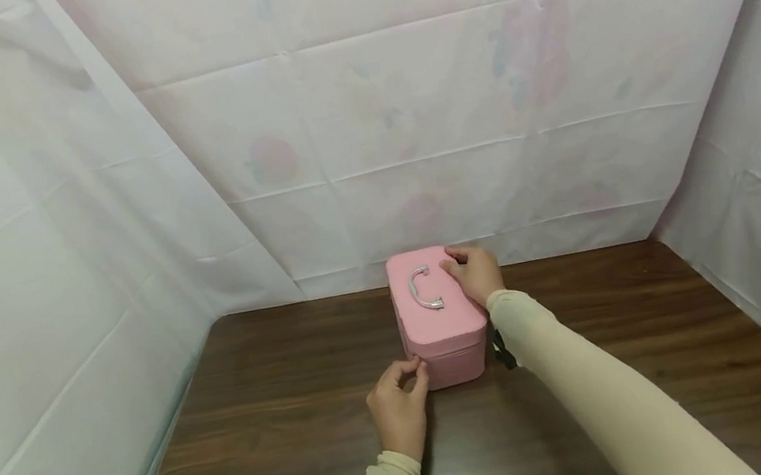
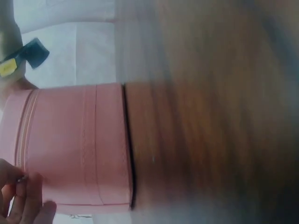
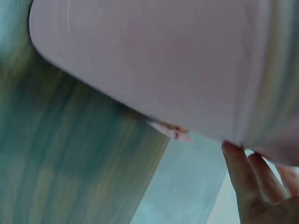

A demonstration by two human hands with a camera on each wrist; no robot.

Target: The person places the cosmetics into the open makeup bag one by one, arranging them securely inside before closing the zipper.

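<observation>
So here's where I'm at: the pink rectangular faux-leather vanity case with the curved silver handle on its lid (image 1: 438,315) is sitting on the dark wood-grain surface (image 1: 288,413), pushed back toward the far edge, close to the white sheet-draped backdrop (image 1: 452,122). It's straight ahead of me, pretty much dead centre, with its long axis running away from me, short end facing my body.

My hands are apart, one at each end of the case. My left hand (image 1: 399,409) is at the near short end, at the left corner, fingers curled in with thumb and fingertips pinched together right on the zip line. The left wrist view shows my fingertips (image 2: 28,196) closing on something tiny and metallic at the seam, which I'd guess is the zipper pull, but it's too small to be sure. My right hand (image 1: 475,273) is resting on the far right part of the lid, just beside the silver handle (image 1: 424,288), fingers draped over the top and far edge, holding the case steady rather than gripping it. The right wrist view is mostly blurry pink side wall with my fingers (image 3: 243,172) poking up along it.

The left hand is the nearer one, and it's the one on the seam that runs round the case from that corner.

The case is zipped closed, so I can't tell what's inside.
</observation>
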